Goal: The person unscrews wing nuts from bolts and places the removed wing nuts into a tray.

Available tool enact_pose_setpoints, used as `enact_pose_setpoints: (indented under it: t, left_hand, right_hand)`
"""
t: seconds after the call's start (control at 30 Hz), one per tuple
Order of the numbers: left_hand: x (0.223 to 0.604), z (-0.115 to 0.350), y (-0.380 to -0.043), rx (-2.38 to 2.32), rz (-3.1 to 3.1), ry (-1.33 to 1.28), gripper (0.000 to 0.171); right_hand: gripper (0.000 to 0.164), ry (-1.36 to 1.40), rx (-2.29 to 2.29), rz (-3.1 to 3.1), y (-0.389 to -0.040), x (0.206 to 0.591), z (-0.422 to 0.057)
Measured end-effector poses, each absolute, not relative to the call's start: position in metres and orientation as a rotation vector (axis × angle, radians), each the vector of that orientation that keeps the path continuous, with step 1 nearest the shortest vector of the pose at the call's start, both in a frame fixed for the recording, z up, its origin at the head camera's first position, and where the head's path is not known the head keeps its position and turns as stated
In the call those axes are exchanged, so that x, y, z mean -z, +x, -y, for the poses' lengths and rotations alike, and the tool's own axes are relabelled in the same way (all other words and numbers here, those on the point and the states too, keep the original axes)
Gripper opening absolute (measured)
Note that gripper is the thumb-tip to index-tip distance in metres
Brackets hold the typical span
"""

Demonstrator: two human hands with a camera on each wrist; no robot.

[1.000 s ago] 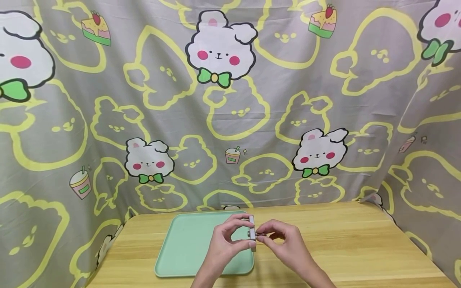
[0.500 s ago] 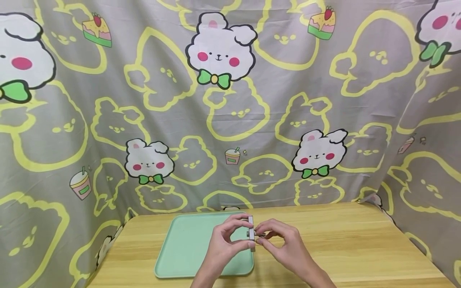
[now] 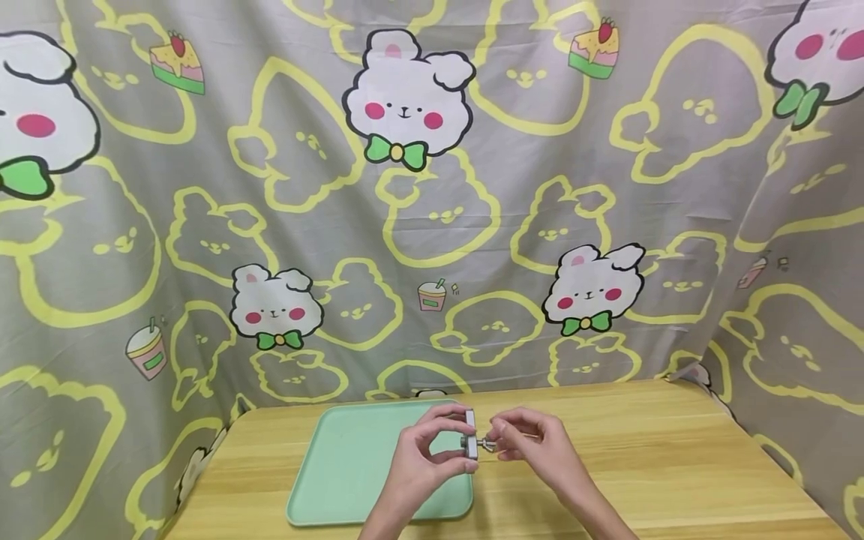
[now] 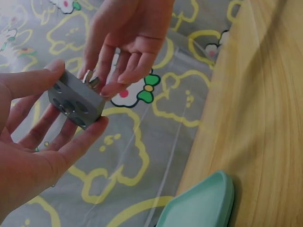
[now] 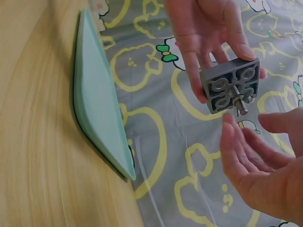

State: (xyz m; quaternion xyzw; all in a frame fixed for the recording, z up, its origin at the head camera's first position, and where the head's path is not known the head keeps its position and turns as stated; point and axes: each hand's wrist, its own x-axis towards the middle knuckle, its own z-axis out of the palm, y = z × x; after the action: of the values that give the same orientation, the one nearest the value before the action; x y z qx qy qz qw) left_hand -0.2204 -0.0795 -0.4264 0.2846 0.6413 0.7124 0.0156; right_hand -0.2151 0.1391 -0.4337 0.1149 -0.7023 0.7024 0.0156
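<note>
My left hand grips a small grey square block by its edges, between thumb and fingers, above the tray's right side. Round holes mark one face in the left wrist view; the other face shows hollow ring shapes in the right wrist view. A threaded metal bolt sticks out of that hollow face. On the bolt sits what looks like a wing nut, its wings showing in the left wrist view too. Close beside it, my right hand has thumb and fingers apart, pinching nothing; whether a fingertip touches the nut is unclear.
A mint-green tray lies on the wooden table, left of centre beneath the left hand. Behind the table and at both sides hangs a grey curtain printed with rabbits.
My right thumb and fingers have let go of the wing nut and drawn slightly right, so nut and bolt show more. The left hand keeps its grip on the block.
</note>
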Motion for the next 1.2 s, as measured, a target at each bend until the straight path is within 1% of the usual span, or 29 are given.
enact_pose_setpoints:
  t: [0.13, 0.3, 0.5, 0.63, 0.9, 1.03, 1.2]
  left_hand:
    - [0.428, 0.078, -0.220, -2.196, -2.014, 0.905, 0.033]
    - [0.428, 0.077, -0.220, -2.178, -2.024, 0.918, 0.033]
    - [0.430, 0.077, -0.221, -2.158, -2.030, 0.895, 0.032]
    - [0.431, 0.076, -0.221, -2.166, -2.007, 0.887, 0.033]
    - [0.430, 0.077, -0.222, -2.193, -1.974, 0.860, 0.037]
    - [0.429, 0.079, -0.222, -2.211, -1.970, 0.856, 0.035]
    - [0.428, 0.081, -0.221, -2.231, -1.964, 0.852, 0.036]
  right_hand:
    - [0.040, 0.396, -2.365, 2.235, -0.216, 0.437, -0.140]
    - [0.036, 0.397, -2.478, 2.233, -0.216, 0.438, -0.141]
    - [0.032, 0.403, -2.482, 2.218, -0.215, 0.437, -0.142]
    - [0.031, 0.439, -2.446, 2.213, -0.215, 0.437, -0.143]
    - [0.033, 0.526, -2.286, 2.222, -0.214, 0.435, -0.140]
    - [0.027, 0.562, -2.142, 2.240, -0.211, 0.433, -0.136]
    - [0.014, 0.581, -1.933, 2.249, -0.209, 0.432, -0.132]
